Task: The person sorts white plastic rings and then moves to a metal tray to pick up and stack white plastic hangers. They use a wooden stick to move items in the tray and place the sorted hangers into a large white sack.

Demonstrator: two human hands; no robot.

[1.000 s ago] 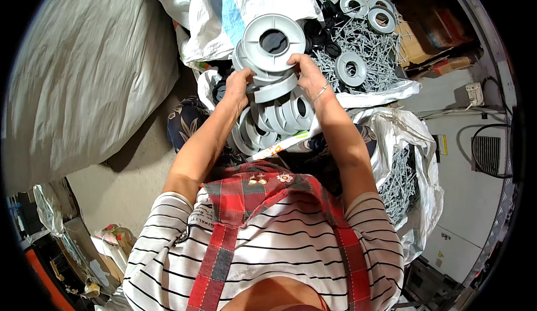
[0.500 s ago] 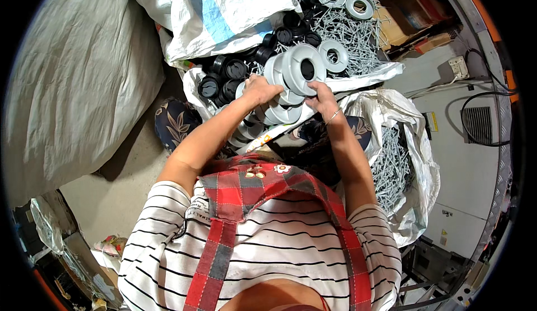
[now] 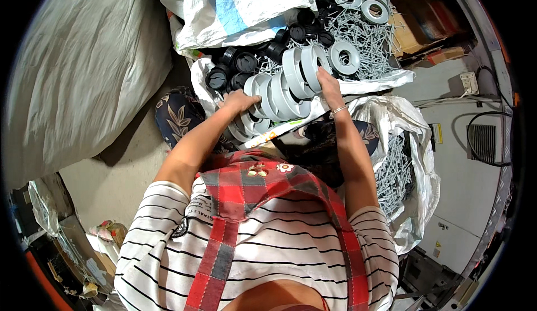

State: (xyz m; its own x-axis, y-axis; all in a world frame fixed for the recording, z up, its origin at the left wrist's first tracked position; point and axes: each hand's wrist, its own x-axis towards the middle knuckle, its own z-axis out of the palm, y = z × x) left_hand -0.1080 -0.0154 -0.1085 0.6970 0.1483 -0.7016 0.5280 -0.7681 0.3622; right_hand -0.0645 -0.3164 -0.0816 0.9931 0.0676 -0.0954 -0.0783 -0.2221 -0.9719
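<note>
Your left hand [image 3: 239,101] touches the left part of a row of round, grey plastic rings with wide flanges [image 3: 274,101], thumb at a rim; whether it grips one, I cannot tell. The rings lean on each other in front of your knees, so a nudge at this end could make the row slump. At its right end, your right hand [image 3: 330,89] holds the edge of a tilted grey ring [image 3: 313,67], with another close against it; if the pinch is loose, one could slide off and roll among the screws. As for the surroundings, a huge off-white woven sack [image 3: 84,76] bulges at far left above bare, pale floor [image 3: 117,165]. Beyond your hands lie shiny black round plastic caps [image 3: 245,62], partly under a white woven sack with a blue stripe [image 3: 263,3]. To their right spreads a heap of grey metal screws [image 3: 363,39], with more grey rings on it. An open white sack of similar screws [image 3: 393,168] stands beside your right knee, near a pale grey metal cabinet [image 3: 458,182].
</note>
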